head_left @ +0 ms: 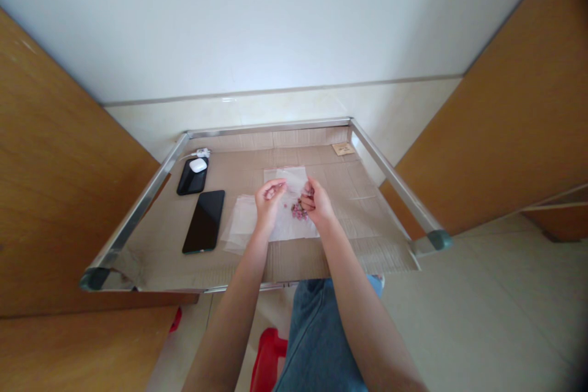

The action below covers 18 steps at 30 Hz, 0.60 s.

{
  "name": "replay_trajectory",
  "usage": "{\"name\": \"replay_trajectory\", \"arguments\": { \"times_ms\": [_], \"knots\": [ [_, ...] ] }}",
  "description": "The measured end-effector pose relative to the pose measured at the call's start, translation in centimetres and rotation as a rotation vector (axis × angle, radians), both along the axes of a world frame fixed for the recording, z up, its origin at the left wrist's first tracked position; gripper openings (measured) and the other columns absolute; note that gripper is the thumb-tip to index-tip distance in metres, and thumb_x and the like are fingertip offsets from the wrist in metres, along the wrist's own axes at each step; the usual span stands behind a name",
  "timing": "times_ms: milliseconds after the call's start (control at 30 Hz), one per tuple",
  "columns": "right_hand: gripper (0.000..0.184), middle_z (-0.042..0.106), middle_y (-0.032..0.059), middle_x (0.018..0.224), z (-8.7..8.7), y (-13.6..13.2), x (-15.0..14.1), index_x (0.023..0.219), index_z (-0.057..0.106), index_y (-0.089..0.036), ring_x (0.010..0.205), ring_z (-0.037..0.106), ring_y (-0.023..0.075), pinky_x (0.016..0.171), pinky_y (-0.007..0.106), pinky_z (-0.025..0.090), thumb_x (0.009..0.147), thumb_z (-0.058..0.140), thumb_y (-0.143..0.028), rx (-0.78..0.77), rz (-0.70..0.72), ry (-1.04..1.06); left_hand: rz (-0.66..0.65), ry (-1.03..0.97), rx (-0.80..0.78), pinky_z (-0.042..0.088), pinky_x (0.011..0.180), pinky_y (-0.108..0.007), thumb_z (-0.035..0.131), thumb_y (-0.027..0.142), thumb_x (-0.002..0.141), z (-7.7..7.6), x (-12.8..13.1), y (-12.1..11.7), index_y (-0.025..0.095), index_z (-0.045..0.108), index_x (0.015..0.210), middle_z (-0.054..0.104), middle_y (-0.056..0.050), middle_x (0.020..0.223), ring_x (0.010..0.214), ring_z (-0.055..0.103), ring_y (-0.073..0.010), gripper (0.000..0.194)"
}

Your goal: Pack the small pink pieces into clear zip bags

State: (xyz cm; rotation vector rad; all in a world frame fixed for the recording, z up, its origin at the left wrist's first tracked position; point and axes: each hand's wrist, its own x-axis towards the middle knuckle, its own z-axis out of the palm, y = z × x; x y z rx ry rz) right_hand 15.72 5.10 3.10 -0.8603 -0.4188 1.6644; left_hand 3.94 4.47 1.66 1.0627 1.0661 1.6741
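My left hand (270, 199) and my right hand (316, 201) are above the cardboard-covered table, fingers bent in a pinch. Between them is a small whitish, see-through pouch (296, 181), its edges at my fingertips. A heap of small pink dried flower buds (298, 212) lies just under my right hand, on a thin white sheet (291, 231). One loose bud (285, 204) sits apart, nearer my left hand. Left of my left wrist, several flat, translucent white pouches (239, 223) lie overlapped. Behind my hands is a clear plastic bag (272, 174), partly covered.
A black phone (204, 220) lies at the left. Beyond it, a white earbud case (198, 165) rests on a black tray (184, 182), beside a white charger (202, 152). A tan card (343, 149) is at the back right. Metal rails (390, 174) border the tabletop; a red stool (266, 358) is below.
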Motion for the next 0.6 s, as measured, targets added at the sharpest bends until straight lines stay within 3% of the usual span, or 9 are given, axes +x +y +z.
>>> {"name": "replay_trajectory", "arguments": {
  "times_ms": [333,600],
  "knots": [
    [0.035,0.038,-0.0080,0.037,0.19,-0.02,0.00,0.051,0.034,-0.019,0.027,0.014,0.0007,0.029,0.016,0.004,0.076,0.054,-0.035,0.004,0.023,-0.075,0.034,-0.142,0.005,0.047,0.062,-0.022,0.073,0.021,0.062,-0.01,-0.25,0.30,0.020,0.070,0.076,0.068,-0.001,0.072,0.066,0.060,-0.0106,0.014],
    [0.038,0.032,-0.0089,0.037,-0.37,0.03,0.49,0.046,0.035,-0.020,0.032,0.016,0.0032,0.034,0.022,0.009,0.071,0.058,-0.036,0.133,-0.205,-0.341,0.050,-0.340,0.010,0.043,0.059,-0.018,0.072,0.018,0.060,0.76,-0.54,0.38,0.019,0.071,0.072,0.067,0.000,0.069,0.067,0.059,-0.0087,0.012]
  ]
}}
